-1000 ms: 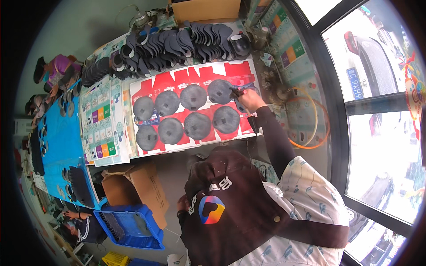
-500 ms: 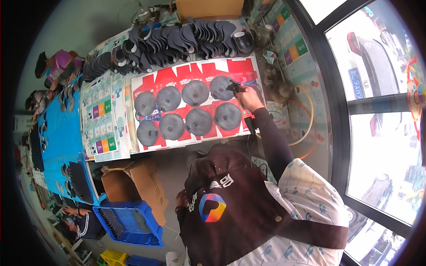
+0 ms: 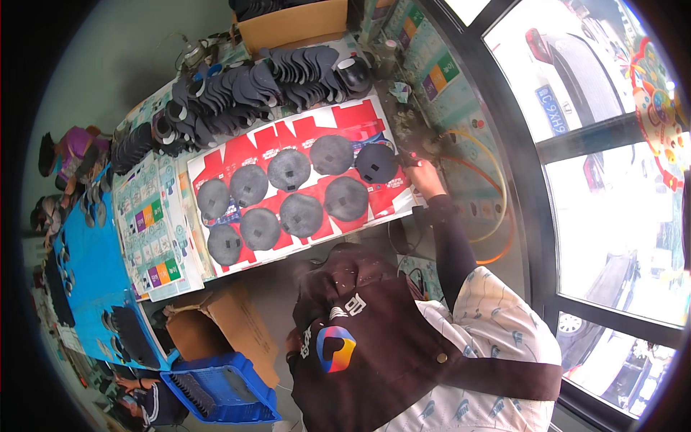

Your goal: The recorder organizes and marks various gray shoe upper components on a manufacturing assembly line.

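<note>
At the right end of the table, my right hand (image 3: 425, 177) is just beside a round dark-grey pad (image 3: 376, 163) with a small black square on it. Its fingers look curled in, but what they hold, if anything, I cannot make out. Several lighter grey round pads, such as this front one (image 3: 345, 198), lie in two rows to the left, on flattened red and white printed cardboard (image 3: 317, 237). My left hand (image 3: 291, 342) hangs low beside my dark apron, mostly hidden, and its fingers do not show clearly.
Rows of stacked dark curved pieces (image 3: 248, 86) line the table's back, with a cardboard box (image 3: 295, 27) behind. Yellow and orange hoses (image 3: 497, 237) loop by the wall at right. A blue crate (image 3: 252, 385) and an open carton (image 3: 245, 324) stand below left; people are at the blue table (image 3: 93, 252).
The dark tool in my right hand has gone from view. A darker round pad now lies at the right end, where my hand was. The whole view has shifted.
</note>
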### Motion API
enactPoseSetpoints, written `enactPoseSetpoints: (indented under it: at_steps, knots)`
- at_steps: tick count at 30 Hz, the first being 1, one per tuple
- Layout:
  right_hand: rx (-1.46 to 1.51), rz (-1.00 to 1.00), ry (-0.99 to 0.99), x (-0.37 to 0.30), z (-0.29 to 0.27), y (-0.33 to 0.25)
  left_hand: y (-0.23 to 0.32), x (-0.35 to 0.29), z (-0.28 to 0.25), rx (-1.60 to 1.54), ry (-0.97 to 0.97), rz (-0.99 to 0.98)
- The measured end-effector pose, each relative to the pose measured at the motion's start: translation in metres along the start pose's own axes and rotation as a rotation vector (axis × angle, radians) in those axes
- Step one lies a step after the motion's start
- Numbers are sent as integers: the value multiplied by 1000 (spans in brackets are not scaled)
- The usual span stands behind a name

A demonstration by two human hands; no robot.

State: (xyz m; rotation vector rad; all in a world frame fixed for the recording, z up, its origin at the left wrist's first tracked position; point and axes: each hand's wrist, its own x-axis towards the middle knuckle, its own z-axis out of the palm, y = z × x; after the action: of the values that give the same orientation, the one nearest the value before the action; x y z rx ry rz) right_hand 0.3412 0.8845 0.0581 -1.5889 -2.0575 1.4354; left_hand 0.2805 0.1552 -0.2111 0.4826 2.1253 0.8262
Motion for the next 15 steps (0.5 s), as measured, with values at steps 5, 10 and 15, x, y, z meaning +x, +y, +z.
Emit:
enactPoseSetpoints:
  at_steps: [5, 10, 15]
  knots:
    - [78, -18, -63, 16, 15, 10, 18, 28, -11, -860, 25, -600]
    - [-233, -203, -50, 31, 18, 29, 55, 36, -33, -953, 0, -560]
    - [-30, -101, -178, 33, 16, 20, 33, 36, -37, -979, -66, -582]
